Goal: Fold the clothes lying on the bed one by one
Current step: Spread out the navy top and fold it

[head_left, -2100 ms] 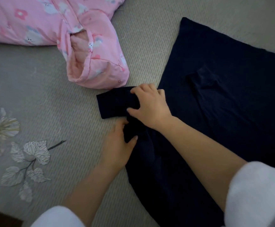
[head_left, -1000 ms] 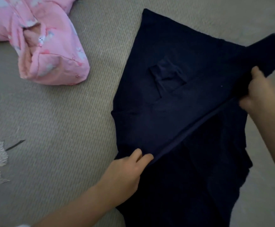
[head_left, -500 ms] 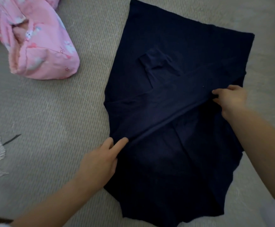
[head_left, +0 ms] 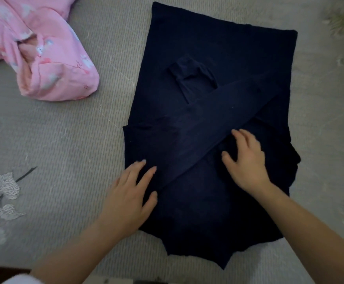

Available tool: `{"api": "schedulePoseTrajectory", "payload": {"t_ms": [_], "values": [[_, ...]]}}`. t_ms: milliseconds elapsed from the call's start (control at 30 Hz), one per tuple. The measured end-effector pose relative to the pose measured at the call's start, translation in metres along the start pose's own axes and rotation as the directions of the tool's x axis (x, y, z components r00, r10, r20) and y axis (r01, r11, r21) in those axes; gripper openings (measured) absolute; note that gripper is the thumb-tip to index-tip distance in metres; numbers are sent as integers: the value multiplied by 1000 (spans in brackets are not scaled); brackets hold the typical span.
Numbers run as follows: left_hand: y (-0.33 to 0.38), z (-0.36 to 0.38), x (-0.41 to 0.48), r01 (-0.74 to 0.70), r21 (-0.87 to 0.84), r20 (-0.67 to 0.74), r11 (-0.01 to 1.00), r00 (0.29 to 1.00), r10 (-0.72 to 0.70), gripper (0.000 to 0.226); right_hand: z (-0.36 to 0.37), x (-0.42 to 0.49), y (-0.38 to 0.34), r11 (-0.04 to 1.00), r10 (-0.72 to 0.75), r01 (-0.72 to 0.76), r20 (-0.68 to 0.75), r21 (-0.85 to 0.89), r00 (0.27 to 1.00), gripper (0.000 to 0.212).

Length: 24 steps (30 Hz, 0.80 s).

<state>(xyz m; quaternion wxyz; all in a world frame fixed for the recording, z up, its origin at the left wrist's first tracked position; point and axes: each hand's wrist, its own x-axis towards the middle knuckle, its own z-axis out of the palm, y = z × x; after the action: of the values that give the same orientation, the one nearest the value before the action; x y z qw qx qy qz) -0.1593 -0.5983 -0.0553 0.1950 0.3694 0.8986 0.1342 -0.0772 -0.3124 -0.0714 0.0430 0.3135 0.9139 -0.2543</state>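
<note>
The left hand [head_left: 126,199] and right hand [head_left: 247,160] press the top [head_left: 208,48], fingers [head_left: 139,167] spread open; a sliding palm could drag the sleeve [head_left: 197,128] toward six o'clock.

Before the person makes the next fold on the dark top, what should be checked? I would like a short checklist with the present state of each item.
1. Dark top lies flat on the bed: ok.
2. Sleeve laid slantwise across the body: ok.
3. Left hand rests open on the top: ok.
4. Right hand on the top, fingers spread, gripping nothing: ok.
5. Pink garment lies apart from the top: ok.
6. Near edge of the top straight: not ok, it is wavy.
</note>
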Motion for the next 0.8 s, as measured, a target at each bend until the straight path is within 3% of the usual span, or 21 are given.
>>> {"api": "schedulePoseTrajectory", "payload": {"t_ms": [100, 200, 333, 500, 633, 800], "values": [[2, 19, 13, -73, 111, 145, 991, 988, 56, 68, 24, -41, 12, 983, 45, -7, 203, -183, 978, 70], [-6, 38, 11, -112, 207, 283, 972, 958, 50, 71, 34, -78, 26, 963, 9, 64, 267, -262, 964, 68], [-17, 40, 5, -192, 196, 360, 962, 926, 112, 79, 22, -122, 49, 934, -42, 180, 406, -309, 913, 71], [-26, 29, -15, -384, 175, 494, 907, 831, 257, 90, -3, -153, 77, 867, -123, 371, 578, -334, 807, 88], [-15, 24, -21, -437, 279, 497, 855, 827, 260, 87, -6, -157, 71, 833, -120, 383, 546, -399, 829, 91], [-8, 34, -12, -372, 215, 406, 903, 875, 264, 54, 2, -139, 57, 853, -220, 313, 255, -417, 941, 59]]}}
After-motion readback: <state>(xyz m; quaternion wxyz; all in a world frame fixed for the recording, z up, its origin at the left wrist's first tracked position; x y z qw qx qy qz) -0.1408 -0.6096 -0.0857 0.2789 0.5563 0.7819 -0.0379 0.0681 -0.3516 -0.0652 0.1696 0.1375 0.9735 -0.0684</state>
